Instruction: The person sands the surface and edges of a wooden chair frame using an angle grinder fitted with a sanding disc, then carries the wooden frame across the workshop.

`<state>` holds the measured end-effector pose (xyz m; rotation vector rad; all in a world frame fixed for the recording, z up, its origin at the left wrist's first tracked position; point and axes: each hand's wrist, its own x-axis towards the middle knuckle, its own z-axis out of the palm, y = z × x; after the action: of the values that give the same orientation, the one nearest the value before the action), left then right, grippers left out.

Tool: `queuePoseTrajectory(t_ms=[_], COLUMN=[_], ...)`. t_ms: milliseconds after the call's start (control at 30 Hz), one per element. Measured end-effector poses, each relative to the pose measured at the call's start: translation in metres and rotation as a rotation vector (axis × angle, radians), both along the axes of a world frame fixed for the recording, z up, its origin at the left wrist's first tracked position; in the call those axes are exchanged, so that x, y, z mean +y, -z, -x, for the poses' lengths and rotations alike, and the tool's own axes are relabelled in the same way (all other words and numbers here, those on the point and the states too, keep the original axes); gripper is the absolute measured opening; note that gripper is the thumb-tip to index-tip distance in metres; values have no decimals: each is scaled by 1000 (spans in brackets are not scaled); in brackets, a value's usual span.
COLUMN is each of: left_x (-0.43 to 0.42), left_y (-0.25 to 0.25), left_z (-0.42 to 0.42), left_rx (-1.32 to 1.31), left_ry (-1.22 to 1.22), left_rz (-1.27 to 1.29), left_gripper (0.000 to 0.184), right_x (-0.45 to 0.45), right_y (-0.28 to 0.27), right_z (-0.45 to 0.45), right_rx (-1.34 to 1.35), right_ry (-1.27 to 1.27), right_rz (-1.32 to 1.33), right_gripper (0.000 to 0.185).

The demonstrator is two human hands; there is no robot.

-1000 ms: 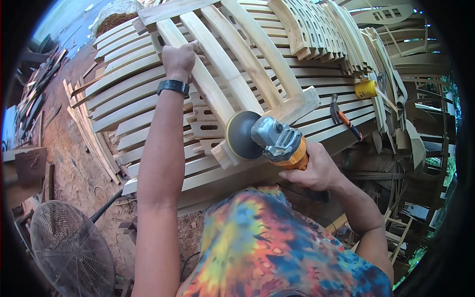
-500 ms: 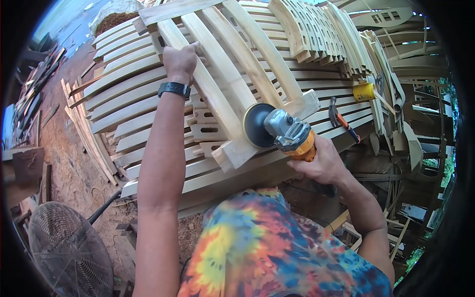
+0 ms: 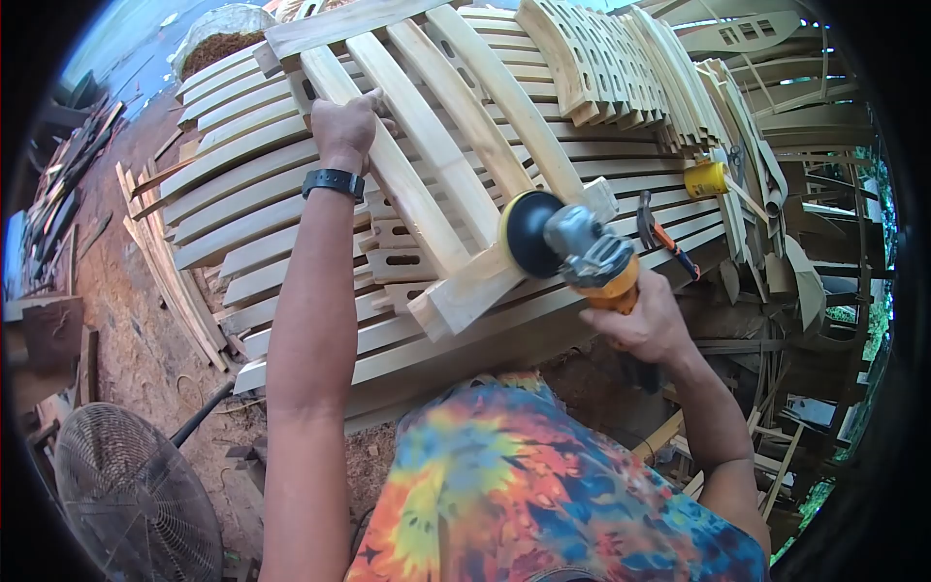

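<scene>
My right hand [image 3: 645, 320] is wrapped round the orange and grey body of an angle grinder [image 3: 593, 254]. Its round sanding disc [image 3: 531, 234] is tilted against the near end rail of a slatted wooden frame [image 3: 427, 136]. My left hand [image 3: 344, 128], with a dark watch at the wrist, closes round the frame's left slat near the far end. Beneath, the frame rests on rows of pale curved slats [image 3: 238, 189]. Slotted wooden pieces [image 3: 398, 264] show under its left side.
A hammer [image 3: 667, 241] and a yellow container [image 3: 705, 178] lie right of the frame. Slotted curved boards [image 3: 601, 73] are stacked at the back right. A fan [image 3: 136, 495] stands at the lower left, near long wood strips [image 3: 170, 272] on the ground.
The grinder and my right hand have moved right along the near rail, and the disc has tilted more edge-on. My left hand keeps its grip on the slat.
</scene>
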<state>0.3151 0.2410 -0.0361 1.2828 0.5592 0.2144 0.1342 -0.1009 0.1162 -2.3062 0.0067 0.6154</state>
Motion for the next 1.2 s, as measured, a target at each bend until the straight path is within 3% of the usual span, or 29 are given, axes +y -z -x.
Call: queuePoseTrajectory(t_ms=[133, 267, 600, 700, 833, 900, 933, 1000, 1133, 1200], left_x=[0, 3, 4, 2, 3, 4, 4, 0, 3, 4], left_y=[0, 4, 8, 12, 15, 9, 6, 3, 6, 4], left_z=[-1, -3, -5, -6, -10, -6, -3, -1, -3, -2], left_rx=[-4, -23, -15, -6, -22, -12, -12, -15, -31, -36], left_ry=[1, 20, 28, 2, -27, 16, 17, -12, 22, 27], left_rz=[-6, 8, 6, -9, -73, 24, 25, -3, 18, 10], left_gripper=[29, 34, 46, 30, 31, 47, 47, 29, 30, 30], right_x=[25, 40, 40, 34, 25, 18, 12, 0, -25, -33], right_y=[5, 6, 16, 19, 17, 16, 18, 20, 12, 3], right_z=[8, 8, 6, 6, 4, 2, 1, -4, -16, -20], right_rx=[154, 90, 60, 33, 35, 43, -14, -148, -419, -398], right_ry=[-98, -219, -232, -191, -129, -96, -80, -57, 33, 96], right_rz=[-108, -84, -57, -39, 12, 40, 78, 137, 313, 377], right_gripper=[48, 50, 50, 50, 49, 49, 49, 49, 47, 47])
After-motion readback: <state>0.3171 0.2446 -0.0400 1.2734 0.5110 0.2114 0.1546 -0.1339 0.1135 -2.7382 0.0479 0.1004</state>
